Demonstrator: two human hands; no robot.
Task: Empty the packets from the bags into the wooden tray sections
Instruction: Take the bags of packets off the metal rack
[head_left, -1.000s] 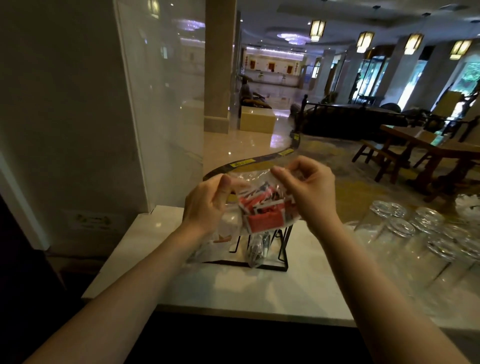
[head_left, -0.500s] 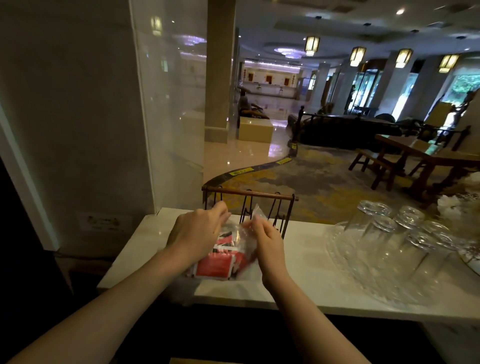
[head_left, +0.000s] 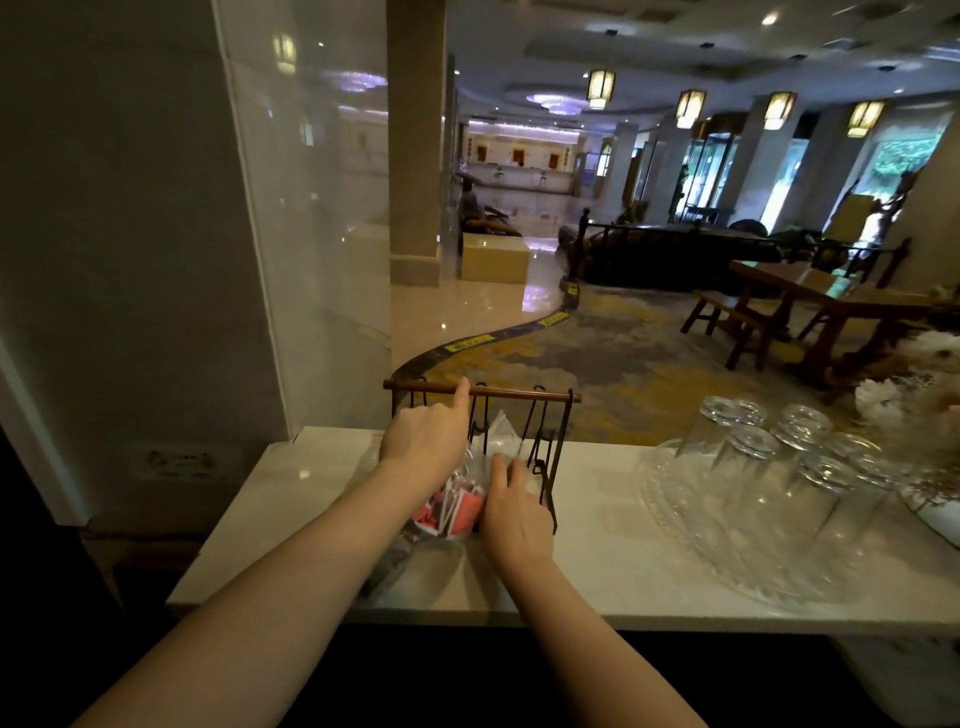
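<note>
A clear plastic bag (head_left: 470, 499) full of red packets (head_left: 457, 512) lies on the white counter (head_left: 322, 509), right at the foot of a black wire rack (head_left: 545, 457) with a wooden bar (head_left: 498, 391) on top. The left hand (head_left: 426, 441) is at 11 o'clock from the bag. Its pointer finger sticks up and touches the bar, and its other fingers are curled. The right hand (head_left: 511, 512) rests on the bag at 3 o'clock, fingers pressing the plastic; I cannot tell if it pinches it. At 3 o'clock, well apart, upside-down glasses (head_left: 810, 457) stand on a clear glass tray (head_left: 691, 540).
</note>
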